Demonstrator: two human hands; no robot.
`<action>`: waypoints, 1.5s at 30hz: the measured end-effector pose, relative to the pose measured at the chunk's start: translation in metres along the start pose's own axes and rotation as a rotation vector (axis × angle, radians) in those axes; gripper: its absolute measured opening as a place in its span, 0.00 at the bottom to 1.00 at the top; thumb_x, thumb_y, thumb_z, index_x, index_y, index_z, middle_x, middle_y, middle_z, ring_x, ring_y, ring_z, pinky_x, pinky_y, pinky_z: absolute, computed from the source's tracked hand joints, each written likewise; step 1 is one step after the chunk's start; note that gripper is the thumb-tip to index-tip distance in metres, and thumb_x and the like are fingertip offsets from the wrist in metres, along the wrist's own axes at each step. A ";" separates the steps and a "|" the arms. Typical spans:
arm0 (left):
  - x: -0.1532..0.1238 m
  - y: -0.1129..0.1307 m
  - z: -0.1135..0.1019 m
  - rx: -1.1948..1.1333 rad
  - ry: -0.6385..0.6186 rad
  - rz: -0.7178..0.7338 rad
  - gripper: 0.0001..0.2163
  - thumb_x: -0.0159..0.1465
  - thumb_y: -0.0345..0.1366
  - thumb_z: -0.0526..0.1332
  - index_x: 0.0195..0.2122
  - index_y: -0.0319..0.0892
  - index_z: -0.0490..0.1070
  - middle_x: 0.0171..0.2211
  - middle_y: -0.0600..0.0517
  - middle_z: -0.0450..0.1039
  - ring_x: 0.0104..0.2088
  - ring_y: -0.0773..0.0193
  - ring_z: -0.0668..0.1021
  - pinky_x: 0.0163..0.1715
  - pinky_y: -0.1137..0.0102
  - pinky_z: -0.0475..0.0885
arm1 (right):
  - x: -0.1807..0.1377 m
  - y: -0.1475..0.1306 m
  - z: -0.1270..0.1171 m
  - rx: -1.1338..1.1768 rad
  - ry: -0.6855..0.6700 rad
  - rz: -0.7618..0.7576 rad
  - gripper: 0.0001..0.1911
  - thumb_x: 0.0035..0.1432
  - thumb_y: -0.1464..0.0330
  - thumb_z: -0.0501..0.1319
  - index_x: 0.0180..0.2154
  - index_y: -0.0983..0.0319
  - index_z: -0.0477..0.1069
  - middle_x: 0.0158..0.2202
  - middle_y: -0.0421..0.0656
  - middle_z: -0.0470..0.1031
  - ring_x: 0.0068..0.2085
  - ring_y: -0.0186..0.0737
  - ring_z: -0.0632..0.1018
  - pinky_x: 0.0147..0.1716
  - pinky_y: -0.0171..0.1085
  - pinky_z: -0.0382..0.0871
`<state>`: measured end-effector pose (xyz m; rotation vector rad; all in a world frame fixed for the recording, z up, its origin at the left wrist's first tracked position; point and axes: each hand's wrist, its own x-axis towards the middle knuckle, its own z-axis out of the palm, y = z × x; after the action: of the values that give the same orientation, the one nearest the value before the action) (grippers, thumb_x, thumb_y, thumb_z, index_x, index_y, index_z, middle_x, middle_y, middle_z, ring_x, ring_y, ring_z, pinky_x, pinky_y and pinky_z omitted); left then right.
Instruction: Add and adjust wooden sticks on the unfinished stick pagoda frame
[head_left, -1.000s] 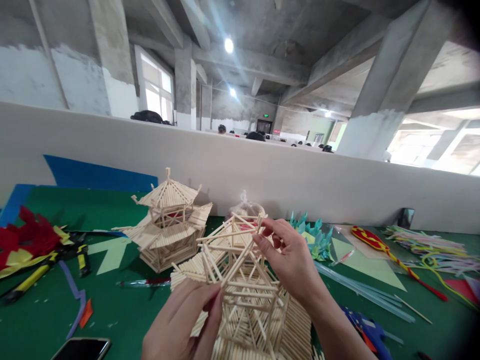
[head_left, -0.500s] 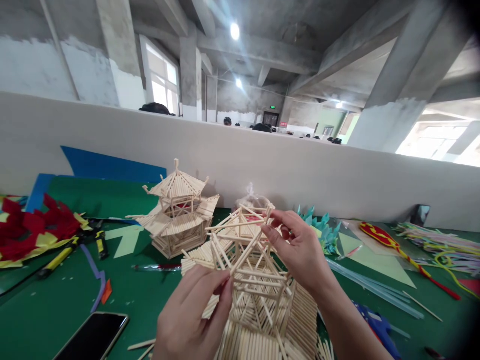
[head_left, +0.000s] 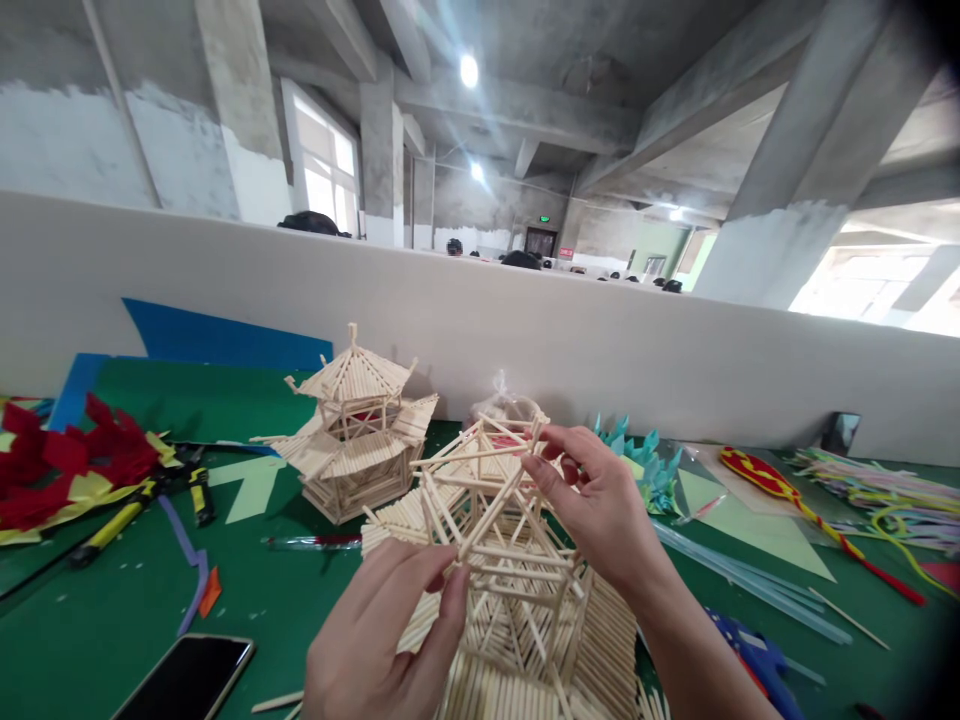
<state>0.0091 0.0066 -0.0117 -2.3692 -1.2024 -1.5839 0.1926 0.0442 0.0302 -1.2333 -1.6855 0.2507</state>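
Note:
An unfinished pagoda model of pale wooden sticks (head_left: 517, 590) stands on the green table (head_left: 112, 620) right in front of me. My left hand (head_left: 390, 630) pinches a stick at the near left side of its open upper frame. My right hand (head_left: 600, 510) grips the sticks at the top right of that frame. A finished two-tier stick pagoda (head_left: 352, 430) stands behind and to the left, apart from both hands.
A black phone (head_left: 187, 680) lies at the near left. Yellow-handled pliers (head_left: 127, 510) and red and yellow paper shapes (head_left: 60, 460) lie at the left. Teal paper pieces (head_left: 645, 460), clear straws (head_left: 750, 580), coloured strips (head_left: 877, 490) and a blue glue gun (head_left: 750, 650) lie at the right. A white partition (head_left: 675, 360) closes the back.
The view has shifted slightly, so the phone shows more fully at the near left. Both hands keep their hold on the unfinished pagoda's upper frame with only small finger movements.

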 end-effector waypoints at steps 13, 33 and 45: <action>0.000 -0.002 -0.001 -0.050 -0.027 0.033 0.07 0.55 0.27 0.59 0.35 0.38 0.67 0.29 0.53 0.69 0.31 0.72 0.72 0.31 0.79 0.68 | 0.000 0.000 0.001 0.010 -0.004 -0.004 0.09 0.54 0.66 0.57 0.39 0.56 0.68 0.31 0.38 0.66 0.26 0.30 0.64 0.26 0.33 0.60; 0.000 0.000 -0.002 -0.046 -0.021 0.030 0.06 0.55 0.27 0.59 0.35 0.38 0.67 0.29 0.53 0.69 0.30 0.71 0.72 0.30 0.78 0.69 | 0.001 0.000 0.001 -0.005 0.003 0.003 0.10 0.54 0.65 0.57 0.39 0.57 0.69 0.30 0.39 0.66 0.25 0.30 0.63 0.25 0.34 0.61; 0.000 -0.001 -0.001 -0.054 -0.040 0.033 0.07 0.55 0.27 0.59 0.35 0.39 0.67 0.30 0.53 0.70 0.32 0.71 0.73 0.32 0.78 0.68 | 0.000 0.000 0.000 -0.001 0.000 0.002 0.10 0.54 0.65 0.56 0.40 0.57 0.68 0.31 0.39 0.66 0.25 0.30 0.63 0.25 0.34 0.61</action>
<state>0.0077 0.0066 -0.0114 -2.4517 -1.1346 -1.5869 0.1922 0.0441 0.0300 -1.2363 -1.6846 0.2512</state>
